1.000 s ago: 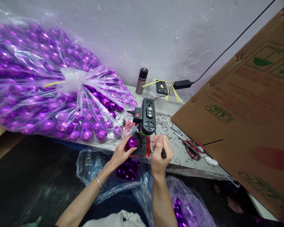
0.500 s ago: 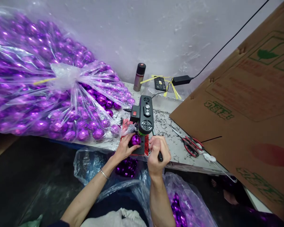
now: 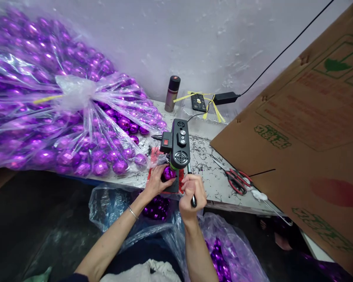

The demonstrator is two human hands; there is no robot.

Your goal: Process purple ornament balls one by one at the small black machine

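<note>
Between thumb and fingers, my left hand [image 3: 158, 181] grips a shiny purple faceted ball [image 3: 168, 172] on the dark base plate [image 3: 173, 187] of a small bench press. The black press [image 3: 181, 143] stands over the ball, with a red switch on its left side and round vents on top. Its head reaches above the ball's upper edge; whether they touch I cannot tell. My right hand [image 3: 193, 192] is wrapped round the press's lever handle [image 3: 193, 201], whose black tip sticks out below my fist. Red material [image 3: 181, 180] shows around the base.
A clear bag of purple balls [image 3: 41, 129] fills the table's left side. Red-handled scissors [image 3: 237, 180] lie right of the press, near a big cardboard box [image 3: 306, 137]. Behind stand a bottle [image 3: 172, 94] and a phone [image 3: 198, 102]. Black scraps litter the white table [image 3: 206, 156].
My right hand and the lever handle have shifted slightly left. My left hand still holds the ball under the press. The whole view has moved a little.
</note>
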